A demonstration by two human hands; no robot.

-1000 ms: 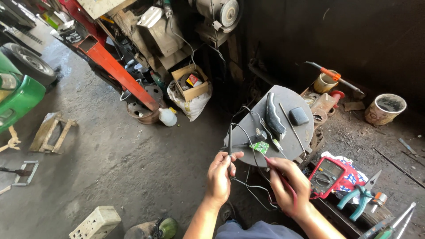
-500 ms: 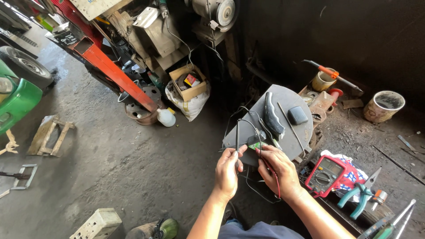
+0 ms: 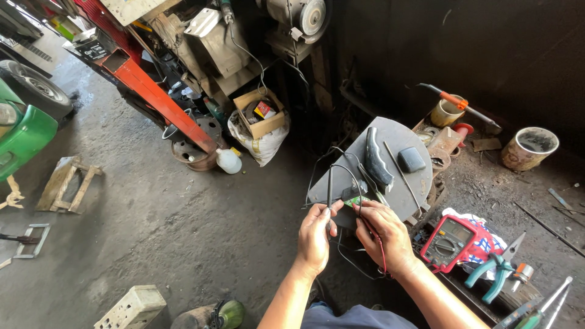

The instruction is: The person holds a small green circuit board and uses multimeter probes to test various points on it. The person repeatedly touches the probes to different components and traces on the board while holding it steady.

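My left hand (image 3: pixel 315 238) pinches a thin black test probe (image 3: pixel 329 186) that points up and away from me. My right hand (image 3: pixel 385 236) grips a small green circuit board (image 3: pixel 356 200) with black wires, and a red lead (image 3: pixel 376 242) runs across its back. Both hands meet over the near edge of a round grey metal plate (image 3: pixel 396 186). On the plate lie a curved black handle part (image 3: pixel 376 162), a dark rectangular block (image 3: pixel 411 159) and a thin rod. A red multimeter (image 3: pixel 448 241) sits just right of my right wrist.
Green-handled pliers (image 3: pixel 491 275) and more tools lie at the lower right. A cardboard box (image 3: pixel 261 113), a white sack and a white jug (image 3: pixel 229 161) stand beyond the plate. An orange-red beam (image 3: pixel 155 97), a green vehicle (image 3: pixel 21 131) and a wooden stand (image 3: pixel 66 184) are left.
My hands have drawn closer together at the plate's near edge. The black probe now stands upright in my left hand, and my right hand has closed over the green board.
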